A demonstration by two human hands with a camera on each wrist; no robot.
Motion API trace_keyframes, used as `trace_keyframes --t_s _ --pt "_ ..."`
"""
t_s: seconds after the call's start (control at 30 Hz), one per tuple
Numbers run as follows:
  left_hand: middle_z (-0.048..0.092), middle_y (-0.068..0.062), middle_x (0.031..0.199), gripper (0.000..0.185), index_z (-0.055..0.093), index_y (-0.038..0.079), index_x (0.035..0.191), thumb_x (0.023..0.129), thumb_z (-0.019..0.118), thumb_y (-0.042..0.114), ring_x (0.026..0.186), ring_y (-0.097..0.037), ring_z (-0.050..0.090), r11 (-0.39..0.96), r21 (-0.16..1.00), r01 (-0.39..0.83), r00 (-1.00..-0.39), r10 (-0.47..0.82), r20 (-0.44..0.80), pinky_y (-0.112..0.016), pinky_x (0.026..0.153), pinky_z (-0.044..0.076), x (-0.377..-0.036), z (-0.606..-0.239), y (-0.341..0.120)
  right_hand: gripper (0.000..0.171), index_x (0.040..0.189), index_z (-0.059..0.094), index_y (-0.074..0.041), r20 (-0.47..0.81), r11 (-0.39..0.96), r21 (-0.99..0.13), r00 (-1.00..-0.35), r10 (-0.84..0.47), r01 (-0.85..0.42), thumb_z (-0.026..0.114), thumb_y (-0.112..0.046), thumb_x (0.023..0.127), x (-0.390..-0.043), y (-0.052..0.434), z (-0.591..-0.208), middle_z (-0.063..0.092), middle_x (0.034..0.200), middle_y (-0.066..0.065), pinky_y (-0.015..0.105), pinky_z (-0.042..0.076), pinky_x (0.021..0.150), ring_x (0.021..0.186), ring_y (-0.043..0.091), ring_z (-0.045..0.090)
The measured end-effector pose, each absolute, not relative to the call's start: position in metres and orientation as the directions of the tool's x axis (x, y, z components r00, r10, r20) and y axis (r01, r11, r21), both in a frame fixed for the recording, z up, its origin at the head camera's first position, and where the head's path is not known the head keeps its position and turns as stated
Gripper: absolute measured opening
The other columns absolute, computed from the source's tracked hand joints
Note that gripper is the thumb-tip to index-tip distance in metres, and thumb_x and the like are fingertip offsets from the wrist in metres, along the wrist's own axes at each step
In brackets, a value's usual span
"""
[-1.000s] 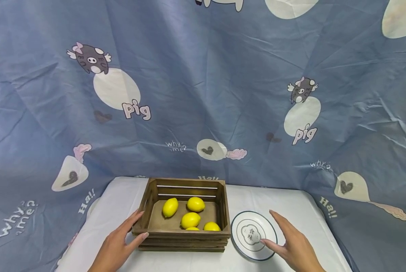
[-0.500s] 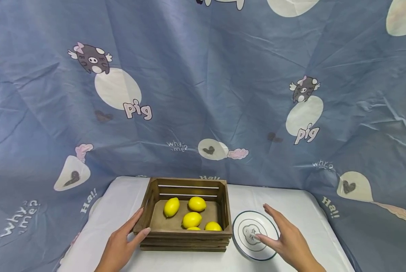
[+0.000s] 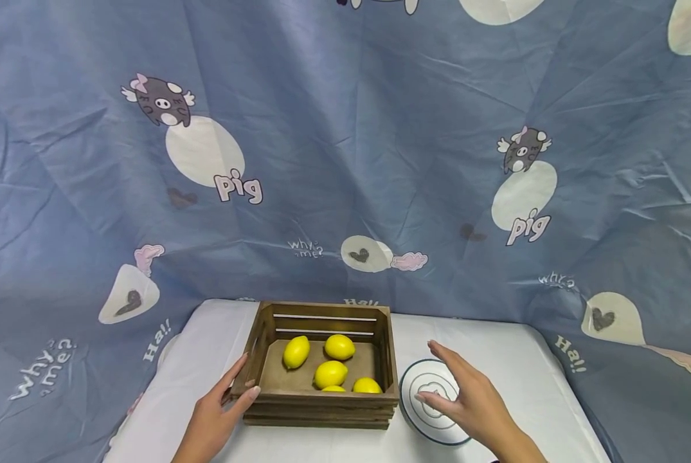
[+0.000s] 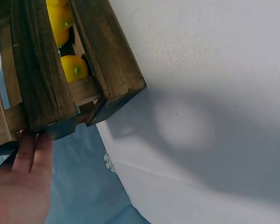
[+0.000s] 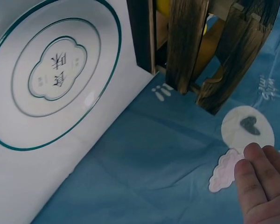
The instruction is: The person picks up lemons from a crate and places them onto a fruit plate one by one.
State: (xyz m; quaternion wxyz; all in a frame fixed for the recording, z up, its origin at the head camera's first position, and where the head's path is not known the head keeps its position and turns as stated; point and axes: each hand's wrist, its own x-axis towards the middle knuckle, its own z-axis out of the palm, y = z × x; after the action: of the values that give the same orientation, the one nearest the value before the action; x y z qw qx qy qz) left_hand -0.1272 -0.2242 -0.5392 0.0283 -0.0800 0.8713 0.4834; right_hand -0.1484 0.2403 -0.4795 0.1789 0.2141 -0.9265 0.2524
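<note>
White counter (image 3: 478, 331) is carrying a wooden box (image 3: 316, 411) near its back edge, probably heavy, best held by its ends. Left hand (image 3: 215, 411) is touching it, fingers straight; right hand (image 3: 474, 399) is hovering, spread.

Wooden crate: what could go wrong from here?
1. Tipping: only the left hand is at the crate, on its near left corner. Lifting from there could tilt it, and the loose lemons might roll.
2. Bumping: the plate sits close to the crate's right side, so a rightward shift could knock it.
3. Snagging: the right hand overlaps the plate in the head view; lowering it might catch the rim.
</note>
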Motion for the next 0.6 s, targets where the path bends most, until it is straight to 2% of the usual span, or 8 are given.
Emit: trace_keyframes --t_s 0.07,0.17,0.4,0.6 --pt "0.056 -0.014 0.151 0.091 0.031 0.034 0.165 0.090 0.062 0.074 0.144 -0.043 0.042 0.510 0.843 -0.171 -0.985 -0.117 -0.128 -0.055 0.112 0.043 -0.127 -0.540 -0.223 0.089 0.154 0.051 -0.019 0.432 0.776 -0.395 -0.844 -0.316 -0.493 0.088 -0.052 0.080 -0.150 0.237 -0.479 0.061 0.147 0.001 0.049 0.053 0.101 0.131 0.025 0.061" --pt "0.052 -0.015 0.155 0.091 0.032 0.034 0.165 0.089 0.063 0.074 0.144 -0.044 0.043 0.506 0.846 -0.167 -0.985 -0.131 -0.116 -0.055 0.111 0.043 -0.127 -0.540 -0.223 0.089 0.154 0.052 -0.019 0.433 0.766 -0.395 -0.839 -0.330 -0.506 0.088 -0.053 0.080 -0.152 0.233 -0.479 0.062 0.146 0.000 0.048 0.054 0.101 0.130 0.024 0.061" --pt "0.061 -0.011 0.147 0.087 0.034 0.039 0.163 0.089 0.067 0.070 0.137 -0.037 0.054 0.450 0.879 -0.157 -0.983 -0.157 -0.095 -0.053 0.111 0.044 -0.128 -0.544 -0.221 0.088 0.156 0.050 -0.021 0.439 0.747 -0.396 -0.825 -0.357 -0.534 0.088 -0.049 0.081 -0.157 0.223 -0.477 0.061 0.147 -0.003 0.049 0.054 0.099 0.131 0.024 0.061" --pt "0.043 -0.012 0.162 0.087 0.035 0.036 0.163 0.089 0.067 0.070 0.138 -0.038 0.052 0.443 0.885 -0.146 -0.984 -0.160 -0.082 -0.054 0.113 0.042 -0.127 -0.546 -0.221 0.084 0.156 0.050 -0.018 0.410 0.727 -0.418 -0.827 -0.384 -0.545 0.088 -0.041 0.085 -0.161 0.210 -0.474 0.059 0.149 0.000 0.048 0.054 0.101 0.131 0.025 0.061"
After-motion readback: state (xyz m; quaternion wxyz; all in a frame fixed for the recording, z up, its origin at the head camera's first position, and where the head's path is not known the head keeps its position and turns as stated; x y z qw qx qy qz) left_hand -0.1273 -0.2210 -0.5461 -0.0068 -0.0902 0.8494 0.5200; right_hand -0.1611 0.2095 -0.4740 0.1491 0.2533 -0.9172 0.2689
